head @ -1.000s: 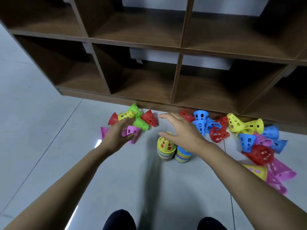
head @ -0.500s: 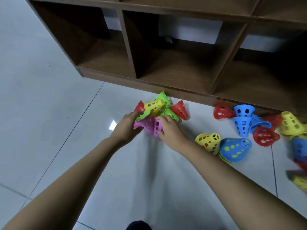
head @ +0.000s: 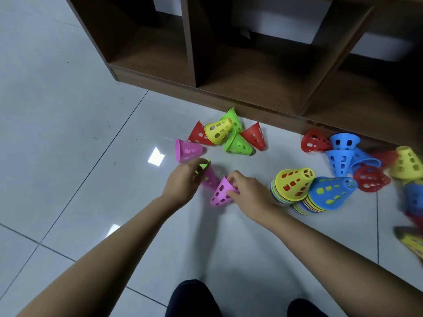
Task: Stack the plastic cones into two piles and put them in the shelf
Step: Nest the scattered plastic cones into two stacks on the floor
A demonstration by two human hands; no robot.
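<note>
My right hand point(head: 248, 194) pinches a pink cone point(head: 220, 193) by its narrow end, just above the floor. A second pink cone with a green one nested in it point(head: 207, 175) is gripped by my left hand point(head: 183, 183); both are blurred. Right of my hands stand two leaning piles of stacked cones, one topped yellow point(head: 293, 183), one topped blue point(head: 329, 193). Loose cones lie beyond: another pink one point(head: 186, 151) and a red, yellow and green cluster point(head: 225, 136). The brown shelf point(head: 229, 97) stands behind them.
More loose cones in red, blue and yellow point(head: 343, 154) lie scattered at the right, along the shelf's base and out to the frame edge. The floor is pale tile point(head: 68, 133). My knees point(head: 194, 298) show at the bottom.
Both hands have drawn back from the cluster toward me, each with a pink cone. The view has shifted left and down, so the two piles now sit further right.
</note>
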